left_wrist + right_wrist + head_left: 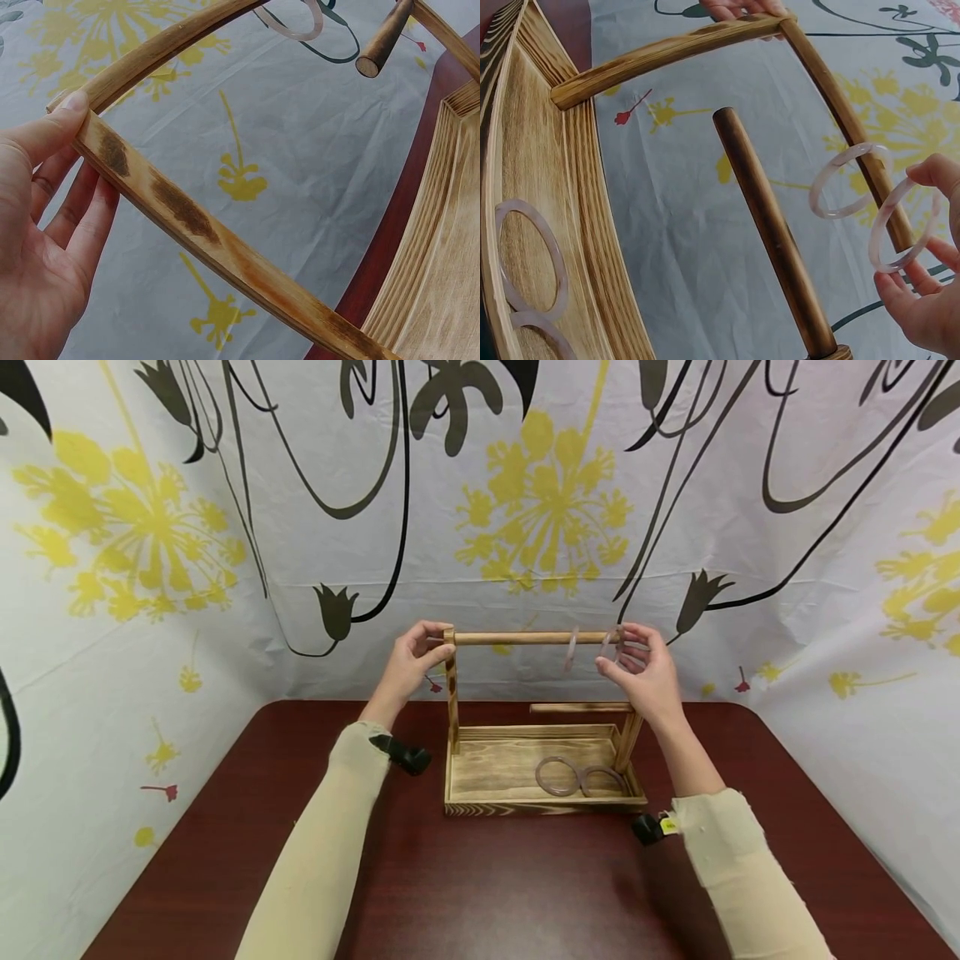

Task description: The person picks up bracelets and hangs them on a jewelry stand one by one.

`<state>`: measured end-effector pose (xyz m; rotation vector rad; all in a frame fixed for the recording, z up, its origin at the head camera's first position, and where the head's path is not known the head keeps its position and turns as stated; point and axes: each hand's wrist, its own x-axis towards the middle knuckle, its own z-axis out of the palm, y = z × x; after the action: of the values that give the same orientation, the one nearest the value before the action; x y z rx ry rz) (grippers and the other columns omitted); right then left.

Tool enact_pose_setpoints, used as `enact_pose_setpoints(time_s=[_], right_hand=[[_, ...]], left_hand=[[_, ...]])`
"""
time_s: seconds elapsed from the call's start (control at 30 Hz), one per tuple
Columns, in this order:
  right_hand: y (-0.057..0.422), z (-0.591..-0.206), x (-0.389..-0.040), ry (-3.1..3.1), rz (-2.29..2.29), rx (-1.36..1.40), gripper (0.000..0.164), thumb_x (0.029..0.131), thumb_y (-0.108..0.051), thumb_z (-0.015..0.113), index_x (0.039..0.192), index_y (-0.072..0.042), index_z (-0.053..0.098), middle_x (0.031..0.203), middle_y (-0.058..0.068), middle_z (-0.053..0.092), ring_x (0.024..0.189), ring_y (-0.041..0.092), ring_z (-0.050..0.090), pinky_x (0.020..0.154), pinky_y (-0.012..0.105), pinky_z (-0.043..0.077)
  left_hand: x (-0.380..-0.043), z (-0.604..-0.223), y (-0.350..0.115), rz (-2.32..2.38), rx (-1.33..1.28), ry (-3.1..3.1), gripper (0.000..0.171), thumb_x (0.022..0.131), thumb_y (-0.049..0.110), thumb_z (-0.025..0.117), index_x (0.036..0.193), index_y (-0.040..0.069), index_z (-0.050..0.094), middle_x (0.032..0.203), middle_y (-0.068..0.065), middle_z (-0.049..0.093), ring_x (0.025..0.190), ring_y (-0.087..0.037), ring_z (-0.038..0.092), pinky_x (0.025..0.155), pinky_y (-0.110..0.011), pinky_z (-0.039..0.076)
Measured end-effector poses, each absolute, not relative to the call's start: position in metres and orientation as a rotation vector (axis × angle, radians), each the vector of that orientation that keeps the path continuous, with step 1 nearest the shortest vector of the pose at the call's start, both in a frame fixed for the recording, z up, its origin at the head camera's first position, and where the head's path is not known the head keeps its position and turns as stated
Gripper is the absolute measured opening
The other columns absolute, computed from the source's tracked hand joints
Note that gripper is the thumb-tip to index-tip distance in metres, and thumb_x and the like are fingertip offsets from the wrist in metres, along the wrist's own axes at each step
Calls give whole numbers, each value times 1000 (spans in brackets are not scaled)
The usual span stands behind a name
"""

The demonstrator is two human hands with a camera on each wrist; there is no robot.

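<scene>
My left hand (415, 658) pinches the top corner of a wooden bangle stand, where the left post (180, 206) meets the upper bar (510, 638). A pale pinkish bangle (825, 178) hangs on that bar, towards its right end. My right hand (648, 672) holds a second pale bangle (875, 238) between thumb and fingers; in the right wrist view the bar's free end shows inside its ring. Two more bangles lie in the stand's tray (495, 768): one whole ring (560, 266) and another (544, 322) overlapping or touching it, cut off by the frame.
A shorter lower bar (577, 707) juts left from a short post (628, 742) at the tray's right. The stand rests on a dark red table (480, 877), with a flower-patterned white cloth (300, 527) behind it. Small black cameras (408, 756) are strapped at both wrists.
</scene>
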<state>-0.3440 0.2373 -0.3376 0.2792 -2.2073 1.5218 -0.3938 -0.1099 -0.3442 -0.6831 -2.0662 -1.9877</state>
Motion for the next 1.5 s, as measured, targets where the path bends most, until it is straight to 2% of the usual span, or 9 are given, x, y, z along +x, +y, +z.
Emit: enact_pose_setpoints(time_s=[0.63,0.97,1.1,1.5], right_hand=[[236,-338,-354,-2231,1531,315,69,90,-12,74,149,-4,40,147,19,42,135,38,48,114,48,41],[237,-342,-362,-2228,1575,357,67,90,-6,72,150,-3,41,150,18,42,137,38,46,115,48,41],[236,-342,-363,-2243,1577,357,68,91,-5,70,151,-2,39,153,21,39,139,41,44,115,50,39],[236,-348,-362,-2240,1633,332,76,90,-10,73,154,-4,32,149,21,41,141,37,43,116,50,38]], left_hand=[[-393,-343,-109,-2002,-691,-2052,31,96,0,62,125,-6,57,102,12,64,92,-5,63,82,-18,55],[-393,-344,-110,-2009,-684,-2052,33,96,0,62,127,-8,55,103,12,64,94,-6,63,83,-18,55],[-394,-345,-110,-2003,-689,-2053,32,96,0,62,126,-7,56,103,12,65,94,-5,63,83,-18,55],[-395,-345,-110,-1993,-703,-2048,32,96,0,62,127,-8,56,103,11,64,93,-5,63,81,-19,54]])
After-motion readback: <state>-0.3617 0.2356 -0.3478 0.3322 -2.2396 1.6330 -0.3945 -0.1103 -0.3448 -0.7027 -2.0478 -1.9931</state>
